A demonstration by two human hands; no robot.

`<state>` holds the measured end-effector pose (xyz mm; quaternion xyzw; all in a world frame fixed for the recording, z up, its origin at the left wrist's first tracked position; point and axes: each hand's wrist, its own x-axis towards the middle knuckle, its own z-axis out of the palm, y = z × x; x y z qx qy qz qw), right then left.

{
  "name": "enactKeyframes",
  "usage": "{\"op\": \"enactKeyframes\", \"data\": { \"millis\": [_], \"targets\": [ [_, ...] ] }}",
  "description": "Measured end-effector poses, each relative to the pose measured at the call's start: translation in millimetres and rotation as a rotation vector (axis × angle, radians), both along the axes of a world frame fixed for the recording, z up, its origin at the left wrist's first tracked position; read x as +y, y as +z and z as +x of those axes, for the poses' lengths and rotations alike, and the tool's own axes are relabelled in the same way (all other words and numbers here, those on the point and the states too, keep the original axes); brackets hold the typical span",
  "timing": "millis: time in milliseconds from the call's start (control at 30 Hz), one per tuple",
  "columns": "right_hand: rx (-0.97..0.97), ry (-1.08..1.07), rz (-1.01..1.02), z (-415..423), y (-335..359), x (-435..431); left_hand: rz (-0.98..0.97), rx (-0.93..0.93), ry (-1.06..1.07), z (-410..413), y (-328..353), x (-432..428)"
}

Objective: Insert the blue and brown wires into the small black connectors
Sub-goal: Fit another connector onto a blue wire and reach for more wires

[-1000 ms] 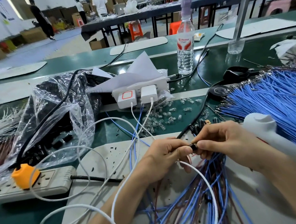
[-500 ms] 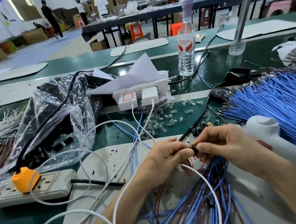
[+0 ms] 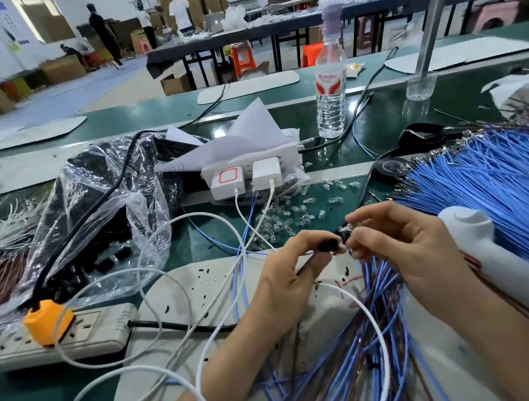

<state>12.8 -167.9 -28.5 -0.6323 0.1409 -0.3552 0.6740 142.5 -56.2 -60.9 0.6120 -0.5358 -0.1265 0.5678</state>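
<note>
fingers of our left hand pinch the small black connector, just above the white mat; our right hand pinches wire ends touching its right side.

Head view — looking forward and down, close over the workbench.

Bright, even indoor light; soft shadows under both hands. Glare on the plastic bag to their left. Far background blurred, edges bowed.
</note>
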Motion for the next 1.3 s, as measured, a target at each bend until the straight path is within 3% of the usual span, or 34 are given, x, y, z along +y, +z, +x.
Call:
{"op": "enactKeyframes", "data": {
  "millis": [233, 467, 633, 867, 1300],
  "targets": [
    [-0.018, 0.042, -0.05, 1, 1, 7, -0.039, -0.006, 0.026, -1, 0, 0],
    [0.091, -0.102, -0.373, 1, -2, 10, -0.043, -0.012, 0.022, 0, -2, 0],
    [0.174, -0.207, -0.758, 1, -5, 6, -0.014, -0.051, 0.023, 1, -3, 2],
    [0.259, 0.106, -0.274, -4, 0, -8, 0.099, 0.053, -0.087, 2, -3, 2],
    [0.325, 0.247, -0.002, -3, -5, -10, 0.212, 0.086, -0.135, 4, -6, 3]
  ]
}}
